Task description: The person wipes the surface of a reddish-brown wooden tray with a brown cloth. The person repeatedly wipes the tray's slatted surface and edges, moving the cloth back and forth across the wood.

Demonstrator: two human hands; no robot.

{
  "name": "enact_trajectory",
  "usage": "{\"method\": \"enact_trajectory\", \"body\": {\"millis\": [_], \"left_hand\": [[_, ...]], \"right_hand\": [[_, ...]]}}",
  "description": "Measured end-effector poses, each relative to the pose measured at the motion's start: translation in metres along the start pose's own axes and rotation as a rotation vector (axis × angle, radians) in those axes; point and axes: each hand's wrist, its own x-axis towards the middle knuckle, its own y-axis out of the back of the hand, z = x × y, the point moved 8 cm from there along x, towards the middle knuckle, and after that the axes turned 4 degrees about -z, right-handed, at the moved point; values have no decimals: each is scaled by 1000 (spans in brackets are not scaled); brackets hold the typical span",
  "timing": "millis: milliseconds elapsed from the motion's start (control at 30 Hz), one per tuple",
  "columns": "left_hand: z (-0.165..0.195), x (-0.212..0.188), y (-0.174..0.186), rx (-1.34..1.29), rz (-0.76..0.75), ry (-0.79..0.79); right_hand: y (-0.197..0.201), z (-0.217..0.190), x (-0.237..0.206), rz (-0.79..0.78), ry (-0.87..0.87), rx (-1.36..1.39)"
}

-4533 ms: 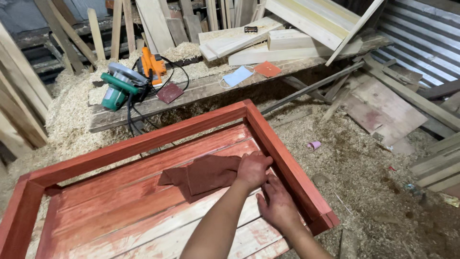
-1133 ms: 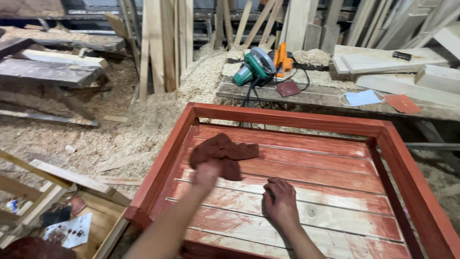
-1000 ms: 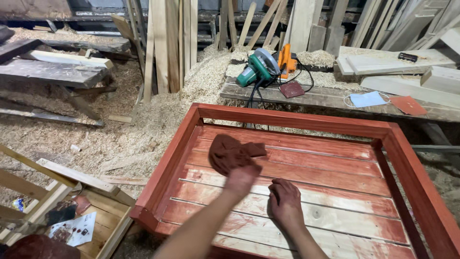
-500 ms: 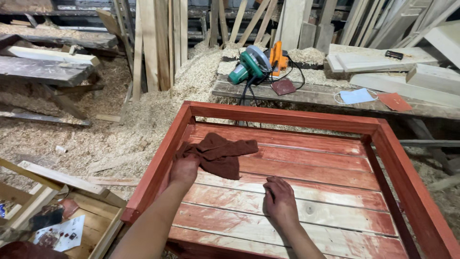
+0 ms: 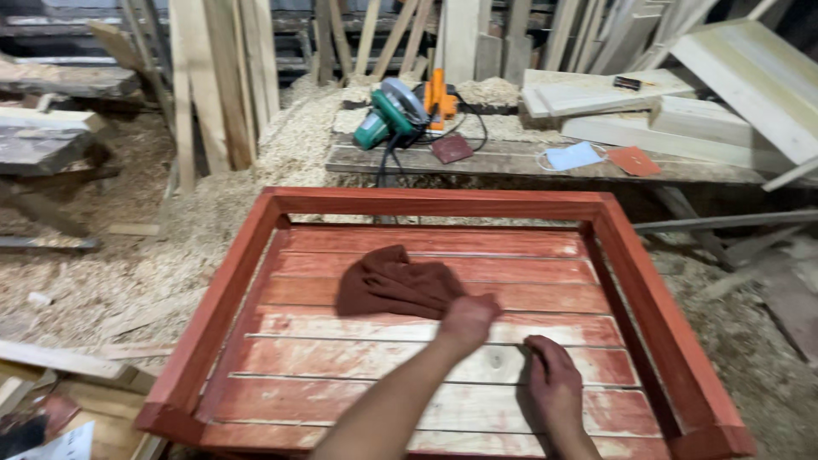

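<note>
Two bare hands worked over a red-stained wooden frame [image 5: 223,294] whose floor was made of pale slats streaked with red. The left hand [image 5: 467,317] pressed on the near edge of a dark brown rag [image 5: 394,284], its fingers curled down onto the cloth, though how tightly they pinched it could not be told from above. The rag lay bunched on the slats in the upper middle of the frame, spreading away from the hand toward the left rail. The right hand [image 5: 554,390] lay flat on a slat nearer the person, just beside the left forearm, fingers spread and holding nothing. Beyond the frame's far rail stood a low plank bench [image 5: 511,160] with a green power saw [image 5: 388,115] on it, an orange tool [image 5: 438,92] touching it and black cords trailing off the edge. A dark sanding sheet [image 5: 452,148], a pale blue face mask [image 5: 573,156] and an orange square of sandpaper [image 5: 632,160] lay further right along the bench. Sawdust [image 5: 111,264] covered the ground to the left, and boards [image 5: 204,77] leaned upright behind it.
</note>
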Motion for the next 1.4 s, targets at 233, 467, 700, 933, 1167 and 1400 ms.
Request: {"method": "enact_trajectory", "body": {"millis": [233, 467, 700, 933, 1167, 1400], "left_hand": [[98, 82, -64, -116, -33, -47], [108, 43, -85, 50, -232, -102], [39, -25, -53, 174, -117, -162], [-19, -78, 24, 234, -237, -39], [-11, -72, 25, 207, -141, 2], [2, -77, 18, 156, -66, -49]], "right_hand": [[55, 58, -20, 439, -277, 409], [52, 75, -20, 592, -271, 677], [41, 64, -11, 416, -261, 419], [41, 72, -12, 387, -262, 348], [65, 75, -6, 226, -182, 58], [61, 58, 0, -6, -26, -265]]}}
